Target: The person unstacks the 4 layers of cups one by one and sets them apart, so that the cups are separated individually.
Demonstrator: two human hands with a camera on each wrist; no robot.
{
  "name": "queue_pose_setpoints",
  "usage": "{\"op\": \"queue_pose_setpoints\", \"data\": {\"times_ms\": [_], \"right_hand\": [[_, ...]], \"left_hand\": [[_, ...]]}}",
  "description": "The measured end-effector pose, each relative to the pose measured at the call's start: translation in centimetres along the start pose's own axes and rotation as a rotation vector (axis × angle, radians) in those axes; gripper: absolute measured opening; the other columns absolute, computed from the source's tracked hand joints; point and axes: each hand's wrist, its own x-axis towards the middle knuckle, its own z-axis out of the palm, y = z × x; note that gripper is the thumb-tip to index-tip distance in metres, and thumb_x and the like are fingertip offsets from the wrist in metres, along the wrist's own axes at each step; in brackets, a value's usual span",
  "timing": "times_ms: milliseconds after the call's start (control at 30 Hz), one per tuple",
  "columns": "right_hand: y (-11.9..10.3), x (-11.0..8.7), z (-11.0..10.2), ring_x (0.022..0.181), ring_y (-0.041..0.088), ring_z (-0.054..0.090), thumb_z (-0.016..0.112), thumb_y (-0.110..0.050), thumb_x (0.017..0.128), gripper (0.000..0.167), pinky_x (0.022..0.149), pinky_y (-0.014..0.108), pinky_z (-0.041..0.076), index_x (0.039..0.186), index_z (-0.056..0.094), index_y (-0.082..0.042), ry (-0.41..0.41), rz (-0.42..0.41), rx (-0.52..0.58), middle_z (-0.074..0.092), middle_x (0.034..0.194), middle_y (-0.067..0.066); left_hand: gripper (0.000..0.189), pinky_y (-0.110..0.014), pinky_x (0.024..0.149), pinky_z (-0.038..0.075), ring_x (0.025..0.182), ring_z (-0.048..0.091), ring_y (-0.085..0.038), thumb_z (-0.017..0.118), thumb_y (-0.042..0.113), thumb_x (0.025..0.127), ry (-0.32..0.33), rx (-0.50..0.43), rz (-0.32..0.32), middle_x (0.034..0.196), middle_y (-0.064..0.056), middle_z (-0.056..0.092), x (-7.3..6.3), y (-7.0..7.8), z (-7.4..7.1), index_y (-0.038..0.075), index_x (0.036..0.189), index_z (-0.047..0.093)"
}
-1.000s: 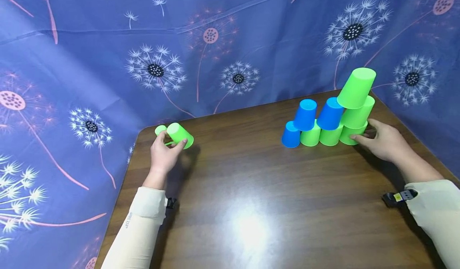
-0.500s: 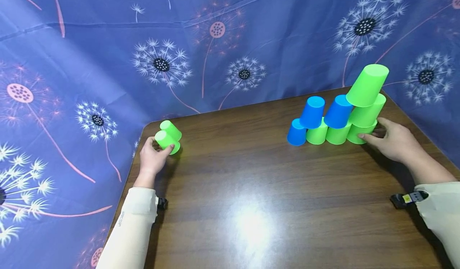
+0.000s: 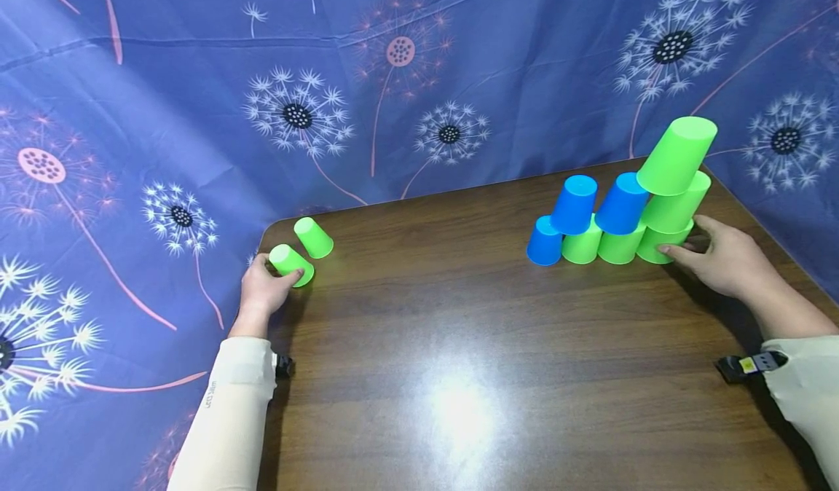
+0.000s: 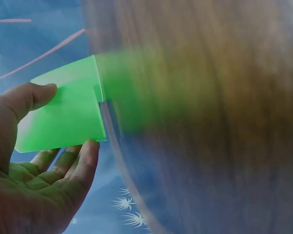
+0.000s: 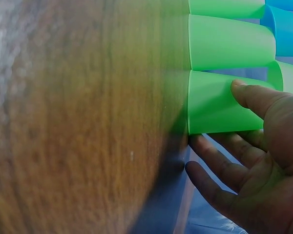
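At the table's left side, my left hand (image 3: 261, 293) grips an upside-down green cup (image 3: 290, 264). In the left wrist view its thumb lies on one side of the cup and the fingers on the other. Just behind it stands a second green cup (image 3: 314, 238), also upside down. My right hand (image 3: 724, 264) holds the bottom-right green cup (image 3: 660, 245) of a stepped stack between thumb and fingers. Above that cup sit a green cup (image 3: 678, 205) and a top green cup (image 3: 679, 157). Two blue cups (image 3: 574, 205) fill the rest of the middle row.
The stack's bottom row also has a blue cup (image 3: 544, 242) at its left end and green cups (image 3: 581, 242) beside it. Patterned blue cloth (image 3: 498, 61) hangs behind and at both sides of the wooden table (image 3: 419, 287). A bright glare spot lies on the tabletop.
My left hand has drawn its green cup left and toward me, out from beside the other green cup, which now stands apart. The right hand keeps its hold; the head view has shifted slightly.
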Motion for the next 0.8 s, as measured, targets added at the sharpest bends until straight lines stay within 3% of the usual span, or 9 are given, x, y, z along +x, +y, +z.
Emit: {"op": "queue_pose_setpoints", "data": {"times_ms": [233,600,800], "right_hand": [[-0.04,-0.06,0.00,0.108,0.065,0.055,0.067,-0.045,0.102,0.072,0.080,0.074,0.046,0.142,0.045,0.010,0.008,-0.001,0.000,0.058,0.122,0.045],[0.02,-0.02,-0.07,0.110,0.066,0.053,0.066,-0.047,0.102,0.074,0.082,0.076,0.045,0.143,0.043,0.010,0.006,0.007,-0.006,0.056,0.123,0.046],[-0.07,0.00,0.12,0.109,0.065,0.054,0.067,-0.047,0.102,0.075,0.081,0.075,0.045,0.144,0.043,0.010,0.010,0.005,0.004,0.057,0.123,0.045]], "left_hand": [[0.068,-0.057,0.105,0.045,0.118,0.057,-0.048,0.082,0.033,0.090,-0.062,0.036,-0.028,0.123,-0.032,0.061,0.25,-0.30,-0.20,-0.011,0.133,0.051],[0.071,-0.057,0.106,0.044,0.118,0.056,-0.047,0.082,0.031,0.088,-0.082,0.035,-0.027,0.124,-0.031,0.060,0.45,-0.33,-0.17,-0.012,0.134,0.050],[0.087,-0.056,0.108,0.044,0.124,0.055,-0.046,0.085,0.036,0.087,-0.096,-0.011,-0.036,0.137,-0.032,0.055,0.11,0.19,-0.69,-0.008,0.147,0.041]]}}
